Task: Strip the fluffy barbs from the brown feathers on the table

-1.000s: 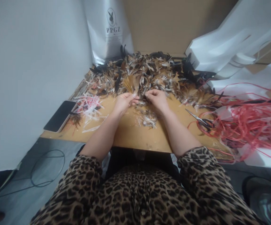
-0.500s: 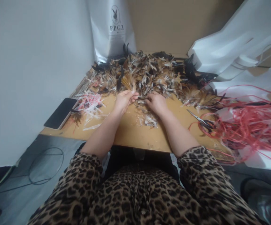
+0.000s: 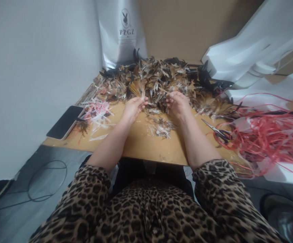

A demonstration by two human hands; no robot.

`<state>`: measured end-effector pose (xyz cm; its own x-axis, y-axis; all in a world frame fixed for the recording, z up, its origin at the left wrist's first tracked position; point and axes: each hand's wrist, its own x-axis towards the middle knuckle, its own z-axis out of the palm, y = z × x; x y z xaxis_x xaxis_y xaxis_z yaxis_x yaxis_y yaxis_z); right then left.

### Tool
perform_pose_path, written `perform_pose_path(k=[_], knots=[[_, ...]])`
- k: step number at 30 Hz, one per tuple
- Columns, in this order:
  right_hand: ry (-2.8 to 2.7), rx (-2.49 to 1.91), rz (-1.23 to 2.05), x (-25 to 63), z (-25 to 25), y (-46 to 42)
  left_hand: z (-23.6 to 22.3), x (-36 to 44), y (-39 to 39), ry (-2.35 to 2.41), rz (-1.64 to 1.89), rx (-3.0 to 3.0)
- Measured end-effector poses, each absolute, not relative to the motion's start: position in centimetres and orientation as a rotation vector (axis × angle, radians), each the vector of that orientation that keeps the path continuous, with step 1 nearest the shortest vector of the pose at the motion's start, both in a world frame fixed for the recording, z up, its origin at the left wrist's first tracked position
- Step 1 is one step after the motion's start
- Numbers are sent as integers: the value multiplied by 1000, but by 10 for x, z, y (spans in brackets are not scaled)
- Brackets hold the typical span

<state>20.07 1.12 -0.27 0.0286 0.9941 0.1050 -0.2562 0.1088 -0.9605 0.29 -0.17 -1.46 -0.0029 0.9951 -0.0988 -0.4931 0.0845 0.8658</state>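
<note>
Between the closed fingers of my left hand (image 3: 134,108) is a fanned bunch of golden-brown feathers (image 3: 137,88), tips pointing up and away from me. My right hand (image 3: 179,104) pinches a slim brown feather (image 3: 164,90) at the near edge of the feather pile (image 3: 171,76). That pile of brown, white and black feathers spreads over the far half of the table. Below and between my hands lies a small heap of whitish feather scraps (image 3: 163,129).
A phone (image 3: 64,122) lies at the table's left edge beside pink and white strips (image 3: 98,111). Scissors (image 3: 219,131) rest on the right, by a tangle of red ribbon (image 3: 273,135). A silver bag (image 3: 123,47) stands behind, white bags (image 3: 240,50) at right.
My right hand has moved right and slightly up, away from my left hand, and a slim feather now shows in its fingers. My left hand stays nearly still with its bunch.
</note>
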Motion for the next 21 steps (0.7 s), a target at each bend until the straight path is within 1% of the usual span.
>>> perform_pose_path(k=[7,12,17,19,21], knots=[[-1108,-810,1409,204,7,3,-5,3,-9,833,1293,756],[-1221,-793,1446,202,6,0,-3,4,-12,739,1237,823],[-1441,-804,1545,210,8,-2,-2,0,-9,756,1320,812],[-1527,-971,1427,211,6,-1,-3,-2,-6,761,1368,778],[-1571,-1178,1156,206,-1,1,-4,-4,-3,756,1395,745]])
